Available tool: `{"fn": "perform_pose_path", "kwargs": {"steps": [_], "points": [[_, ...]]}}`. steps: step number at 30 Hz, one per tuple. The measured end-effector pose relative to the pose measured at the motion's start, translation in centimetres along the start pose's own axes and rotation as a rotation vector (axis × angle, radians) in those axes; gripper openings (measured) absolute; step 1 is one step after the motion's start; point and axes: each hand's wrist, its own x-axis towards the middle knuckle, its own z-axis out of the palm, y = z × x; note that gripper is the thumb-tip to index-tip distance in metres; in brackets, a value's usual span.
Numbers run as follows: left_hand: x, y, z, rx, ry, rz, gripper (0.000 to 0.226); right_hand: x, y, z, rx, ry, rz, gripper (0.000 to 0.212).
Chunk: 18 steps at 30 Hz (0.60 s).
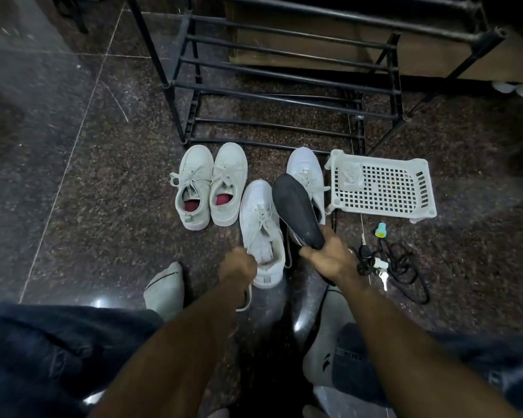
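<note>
Right hand (329, 257) had its grip closed round the heel end of the dark insole (296, 209), toe end pointing away and a bit left. White sneaker (260, 218) sat on the floor (103, 176) just left of it, opening right by the left hand (237, 265), whose grip was pinching the lace (244, 300).

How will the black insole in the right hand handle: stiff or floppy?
Probably light and bendy: the black insole is thin, and the right hand holds it by one end alone. It holds its shape, so likely not limp.
</note>
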Motion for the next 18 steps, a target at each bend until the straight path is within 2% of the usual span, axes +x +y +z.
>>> {"fn": "perform_pose_path", "kwargs": {"steps": [9, 14, 16, 18], "points": [[5.7, 7.8, -3.6, 0.045, 0.136, 0.129, 0.033, 0.7, 1.4, 3.0, 0.237, 0.086, 0.03, 0.067], [6.7, 8.2, -5.0, -0.046, 0.07, 0.237, 0.057, -0.3, 1.8, 5.5, 0.258, 0.081, 0.084, 0.065], [5.9, 6.8, -4.7, -0.088, 0.067, 0.288, 0.055, -1.2, 1.8, 6.8, 0.242, 0.042, 0.101, 0.057], [4.4, 4.4, -3.8, -0.167, 0.155, 0.318, 0.039, -2.4, 1.8, 8.3, 0.229, -0.006, 0.101, 0.049]]}}
